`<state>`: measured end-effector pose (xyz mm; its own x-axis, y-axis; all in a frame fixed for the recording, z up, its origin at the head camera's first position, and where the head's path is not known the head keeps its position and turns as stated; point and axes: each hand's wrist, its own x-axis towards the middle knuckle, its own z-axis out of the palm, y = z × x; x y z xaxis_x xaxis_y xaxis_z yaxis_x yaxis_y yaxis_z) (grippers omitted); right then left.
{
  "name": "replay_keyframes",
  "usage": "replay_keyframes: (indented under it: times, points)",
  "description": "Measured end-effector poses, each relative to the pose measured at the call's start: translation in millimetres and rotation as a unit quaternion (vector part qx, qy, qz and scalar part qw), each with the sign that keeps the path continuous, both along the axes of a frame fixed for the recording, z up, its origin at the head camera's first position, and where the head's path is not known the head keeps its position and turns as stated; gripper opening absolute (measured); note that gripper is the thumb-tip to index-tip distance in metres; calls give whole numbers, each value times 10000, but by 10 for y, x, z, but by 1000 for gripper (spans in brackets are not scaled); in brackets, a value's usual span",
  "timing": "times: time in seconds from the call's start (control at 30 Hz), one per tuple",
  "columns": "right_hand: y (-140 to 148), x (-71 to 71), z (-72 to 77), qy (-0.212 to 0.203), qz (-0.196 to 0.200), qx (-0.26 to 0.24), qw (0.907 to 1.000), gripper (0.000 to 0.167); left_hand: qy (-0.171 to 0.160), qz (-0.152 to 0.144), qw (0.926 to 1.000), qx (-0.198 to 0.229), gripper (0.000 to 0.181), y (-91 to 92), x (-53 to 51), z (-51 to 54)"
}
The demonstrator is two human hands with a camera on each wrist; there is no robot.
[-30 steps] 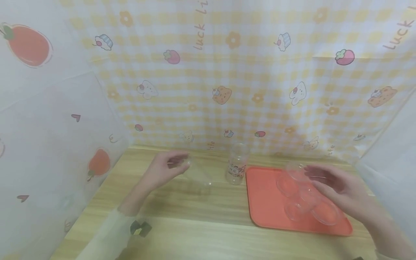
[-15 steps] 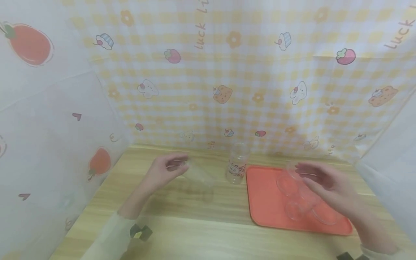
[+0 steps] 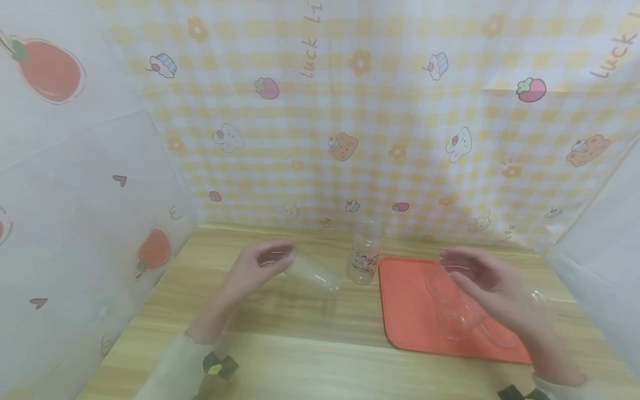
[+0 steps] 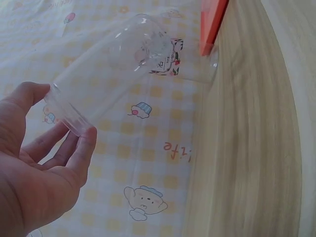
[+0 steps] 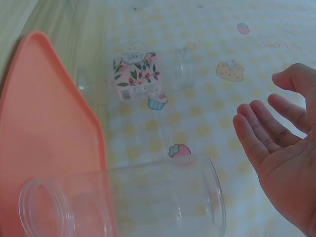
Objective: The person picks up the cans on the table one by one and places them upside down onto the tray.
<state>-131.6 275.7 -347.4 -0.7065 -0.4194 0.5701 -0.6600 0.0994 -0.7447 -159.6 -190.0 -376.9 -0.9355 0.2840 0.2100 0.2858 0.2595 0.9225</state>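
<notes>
My left hand [image 3: 254, 272] grips a clear plastic jar [image 3: 316, 271] by its ridged end, between thumb and fingertips. That jar slants down to the right above the table, with no label visible on it. My right hand [image 3: 482, 286] hovers over the orange-red tray [image 3: 407, 311], fingers loosely bent and holding nothing. Under and beside it on the tray are several clear round containers [image 3: 454, 325], partly covered by the hand. The right wrist view shows one clear jar [image 5: 158, 197] near the tray, apart from the fingers.
A clear jar with a floral label [image 3: 365, 258] stands upright at the tray's left rear corner. Behind the wooden table [image 3: 280, 316] hangs a yellow-checked cloth [image 3: 310, 128]. A white cloth [image 3: 80, 233] closes the left side.
My right hand has shifted left over the tray. The jar in my left hand has swung slightly to the right at its far end.
</notes>
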Motion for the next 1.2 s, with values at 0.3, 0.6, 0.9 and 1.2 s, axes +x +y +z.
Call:
replay_keyframes:
  times: [0.3,0.6,0.9,1.2]
  points:
    - [-162,27,-1,-254,-480,425,9976,45,108,-73,9996,269,43,19,6,-78]
    - [-275,-1,-56,-9,-424,219,9989,47,64,22,9988,477,43,81,10,-127]
    - [-404,11,-56,-488,-456,302,9973,44,-127,257,9954,909,41,216,-23,-182]
    - [-567,-80,-132,-447,31,-208,9988,44,-403,423,9898,1301,45,351,-1,-178]
